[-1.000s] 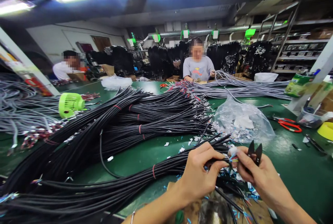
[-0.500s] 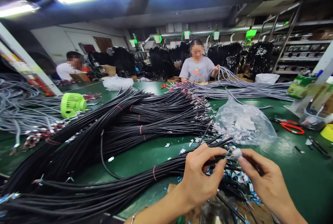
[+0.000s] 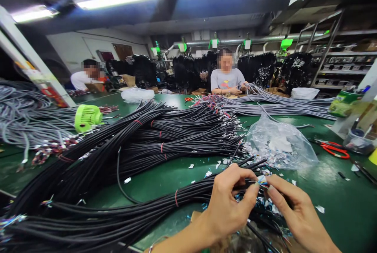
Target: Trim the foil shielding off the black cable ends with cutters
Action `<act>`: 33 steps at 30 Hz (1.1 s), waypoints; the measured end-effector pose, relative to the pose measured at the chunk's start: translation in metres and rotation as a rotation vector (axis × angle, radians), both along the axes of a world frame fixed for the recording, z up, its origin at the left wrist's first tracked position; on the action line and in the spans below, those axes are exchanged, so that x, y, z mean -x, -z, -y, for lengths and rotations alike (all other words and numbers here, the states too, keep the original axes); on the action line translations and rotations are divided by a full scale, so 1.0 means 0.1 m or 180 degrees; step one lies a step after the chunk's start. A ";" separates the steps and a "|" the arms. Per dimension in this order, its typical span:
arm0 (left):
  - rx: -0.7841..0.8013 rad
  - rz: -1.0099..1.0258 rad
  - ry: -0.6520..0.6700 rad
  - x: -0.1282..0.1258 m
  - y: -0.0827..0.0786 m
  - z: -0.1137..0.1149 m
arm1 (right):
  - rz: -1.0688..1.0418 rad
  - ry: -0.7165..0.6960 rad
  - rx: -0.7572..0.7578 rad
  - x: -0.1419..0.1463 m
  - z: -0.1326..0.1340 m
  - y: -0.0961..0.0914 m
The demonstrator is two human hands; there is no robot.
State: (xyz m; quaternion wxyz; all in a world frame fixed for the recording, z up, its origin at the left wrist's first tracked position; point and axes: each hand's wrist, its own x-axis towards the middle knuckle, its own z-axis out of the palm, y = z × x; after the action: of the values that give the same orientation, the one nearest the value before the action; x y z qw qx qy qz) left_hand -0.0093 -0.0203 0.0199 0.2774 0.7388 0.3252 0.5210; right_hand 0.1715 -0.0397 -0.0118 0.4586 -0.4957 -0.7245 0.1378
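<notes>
My left hand [image 3: 232, 202] is closed in a pinch on the end of a black cable, just behind its bared coloured wires [image 3: 261, 180]. Blue, yellow and white strands show past its fingertips. My right hand [image 3: 294, 210] meets the wire tips from the other side, thumb and forefinger drawn together on them; its other fingers curl out of sight. A banded bundle of black cables [image 3: 153, 206] runs from the left toward my left hand. White and blue scraps lie beneath both hands.
A larger pile of black cables [image 3: 176, 139] lies beyond. To the right are a clear plastic bag [image 3: 281, 143] of scraps, red-handled pliers [image 3: 334, 150] and a cup of tools [image 3: 357, 141]. A green fan [image 3: 87, 118] stands left. A co-worker [image 3: 226, 76] handles grey cables opposite.
The white clump between my right fingers is gone from there, and coloured wires show instead. A white scrap now lies right of my right hand. The view has shifted slightly.
</notes>
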 end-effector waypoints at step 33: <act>-0.1168 -0.0212 -0.0541 -0.01 0.13 -0.06 | -0.0156 0.0374 -0.0105 0.09 0.01 -0.08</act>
State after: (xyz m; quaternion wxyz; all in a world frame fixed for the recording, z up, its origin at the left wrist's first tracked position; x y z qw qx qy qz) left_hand -0.0084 -0.0139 0.0066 0.0822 0.7637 0.2950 0.5684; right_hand 0.1625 -0.0410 -0.0038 0.4917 -0.5263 -0.6848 0.1108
